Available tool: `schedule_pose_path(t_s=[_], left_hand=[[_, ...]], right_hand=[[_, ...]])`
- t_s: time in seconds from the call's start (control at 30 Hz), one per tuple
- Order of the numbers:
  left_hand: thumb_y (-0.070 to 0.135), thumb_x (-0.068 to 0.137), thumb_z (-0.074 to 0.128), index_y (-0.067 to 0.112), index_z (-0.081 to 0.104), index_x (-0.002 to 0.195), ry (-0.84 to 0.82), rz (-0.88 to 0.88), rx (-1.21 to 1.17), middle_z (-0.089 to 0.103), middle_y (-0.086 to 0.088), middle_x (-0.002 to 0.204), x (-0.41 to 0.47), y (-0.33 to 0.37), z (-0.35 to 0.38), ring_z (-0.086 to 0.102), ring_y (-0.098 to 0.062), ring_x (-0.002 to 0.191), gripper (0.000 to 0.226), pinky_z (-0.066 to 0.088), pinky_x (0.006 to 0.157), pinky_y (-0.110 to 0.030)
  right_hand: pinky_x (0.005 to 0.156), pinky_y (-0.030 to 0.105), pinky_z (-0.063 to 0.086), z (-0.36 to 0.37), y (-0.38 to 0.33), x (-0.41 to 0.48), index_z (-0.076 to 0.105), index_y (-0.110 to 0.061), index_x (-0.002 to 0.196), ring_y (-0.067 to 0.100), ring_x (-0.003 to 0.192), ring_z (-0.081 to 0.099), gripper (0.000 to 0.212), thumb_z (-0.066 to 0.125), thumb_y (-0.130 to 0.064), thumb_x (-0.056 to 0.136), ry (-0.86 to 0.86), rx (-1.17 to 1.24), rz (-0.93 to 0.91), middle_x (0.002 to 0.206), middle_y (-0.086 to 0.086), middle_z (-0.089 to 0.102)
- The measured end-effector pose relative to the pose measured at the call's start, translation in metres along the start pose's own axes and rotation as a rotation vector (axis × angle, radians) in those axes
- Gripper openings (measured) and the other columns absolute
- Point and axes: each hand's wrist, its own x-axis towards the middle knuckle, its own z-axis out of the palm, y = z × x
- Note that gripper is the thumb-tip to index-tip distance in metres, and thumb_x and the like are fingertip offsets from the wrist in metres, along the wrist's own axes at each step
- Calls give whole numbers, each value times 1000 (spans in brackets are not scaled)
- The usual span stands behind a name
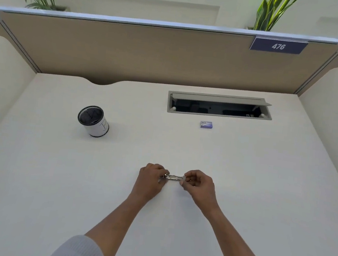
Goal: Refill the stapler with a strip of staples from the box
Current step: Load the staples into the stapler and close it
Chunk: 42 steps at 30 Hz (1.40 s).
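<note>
A small silver stapler (173,177) lies crosswise near the middle of the white desk, held at both ends. My left hand (150,180) grips its left end and my right hand (197,184) pinches its right end. Only the shiny metal middle shows between my fingers; whether it is open I cannot tell. The small blue staple box (206,124) rests farther back on the desk, to the right of centre, apart from both hands. It looks closed.
A black mesh pen cup (93,121) with a white label stands at the back left. A cable hatch (219,106) with its grey lid raised is set into the desk behind the box. Beige partitions wall the desk (262,178) on three sides.
</note>
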Motion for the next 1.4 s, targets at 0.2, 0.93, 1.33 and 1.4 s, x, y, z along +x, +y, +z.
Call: schedule_pose_path(t_s=[0.2, 0.93, 1.33, 1.4], left_hand=[[23, 94, 66, 16, 76, 98, 31, -46, 11, 77, -5, 79, -13, 7, -3, 68, -32, 80, 13, 52, 72, -37], [22, 72, 92, 20, 79, 108, 121, -300, -1167, 82, -9, 95, -58, 82, -94, 79, -27, 86, 38, 63, 81, -37], [24, 78, 89, 6, 80, 111, -68, -350, -1524, 79, -18, 103, -63, 87, -118, 77, -36, 98, 39, 63, 79, -41], [20, 79, 88, 5, 80, 111, -68, -346, -1512, 78, -19, 103, -63, 87, -118, 76, -35, 98, 36, 63, 80, -41]], right_hand=[[75, 34, 63, -5, -4, -20, 73, -9, 82, 21, 73, 69, 14, 84, 0, 78, 9, 168, 37, 72, 5, 72], [80, 27, 58, 13, -113, -30, 76, -13, 87, 22, 86, 77, 15, 86, -5, 78, 18, 333, -315, 91, 10, 79], [85, 46, 63, 11, -122, -42, 75, -7, 92, 33, 85, 77, 11, 82, -5, 83, -20, 366, -328, 89, 17, 78], [81, 42, 64, 10, -121, -43, 75, -10, 90, 29, 87, 77, 10, 82, -8, 84, 17, 250, -388, 88, 10, 79]])
